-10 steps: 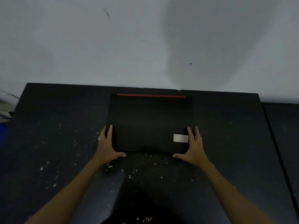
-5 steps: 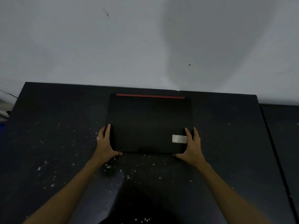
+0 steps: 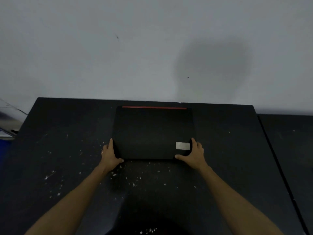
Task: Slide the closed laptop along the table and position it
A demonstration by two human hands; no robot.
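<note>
The closed laptop [image 3: 154, 133] lies flat on the dark table [image 3: 228, 158], lid up, its red-striped back edge just short of the table's far edge, where the pale wall [image 3: 101, 56] rises. A silver sticker [image 3: 182, 146] sits near its front right corner. The left hand [image 3: 110, 155] clasps the front left corner, fingers along the side edge and thumb against the front edge; the right hand [image 3: 194, 155] holds the front right corner the same way. Both hands are gripping the laptop, not lifting it. White specks [image 3: 135, 182] are scattered over the table nearer the person. The laptop looks roughly square to the far edge and nearly as far back as it can go, so the slide seems largely done; what probably remains is a last small nudge to settle it, then letting go.
</note>
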